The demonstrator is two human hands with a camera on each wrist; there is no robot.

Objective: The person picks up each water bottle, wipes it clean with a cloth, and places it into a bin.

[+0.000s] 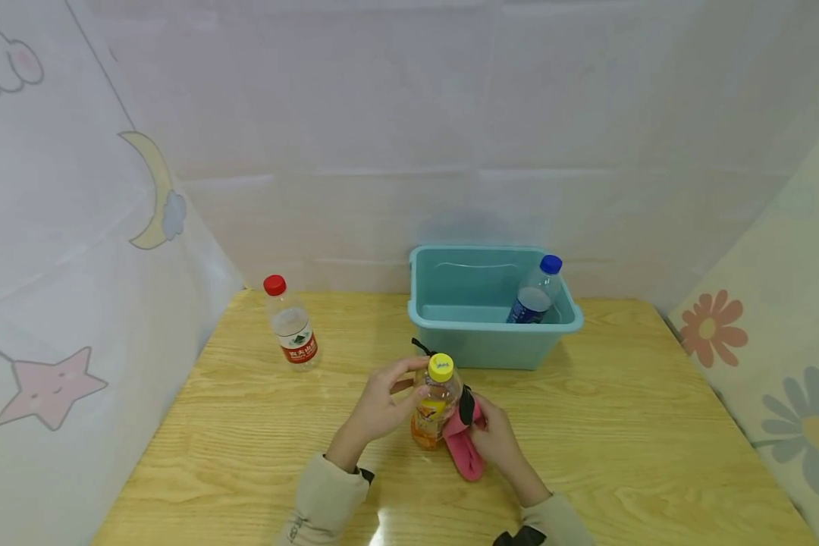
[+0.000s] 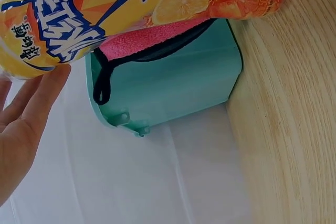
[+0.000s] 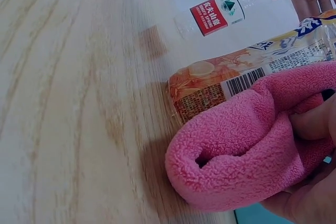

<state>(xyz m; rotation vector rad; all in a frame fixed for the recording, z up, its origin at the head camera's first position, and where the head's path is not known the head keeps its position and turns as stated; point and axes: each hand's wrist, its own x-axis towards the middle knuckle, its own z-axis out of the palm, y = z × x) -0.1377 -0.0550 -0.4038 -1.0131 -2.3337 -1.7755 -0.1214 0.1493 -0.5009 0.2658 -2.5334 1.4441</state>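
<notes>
An iced tea bottle (image 1: 426,426) with a yellow cap and orange-yellow label stands upright on the wooden table. My left hand (image 1: 381,403) holds it by the upper part, from the left, with thumb and fingers about its shoulder just under the cap. Against the bottle's right side lies a folded pink towel (image 1: 462,447) with black edging, gripped by my right hand (image 1: 497,438). In the right wrist view the thick fold of the towel (image 3: 236,145) covers part of the bottle's label, and some right fingers are hidden in the cloth.
Behind the hands is a teal bin (image 1: 478,345), with a blue-capped bottle (image 1: 535,297) leaning inside at its right. At the table's back left stands a red-capped water bottle (image 1: 296,337). White printed sheets (image 1: 355,152) enclose the table's back and sides.
</notes>
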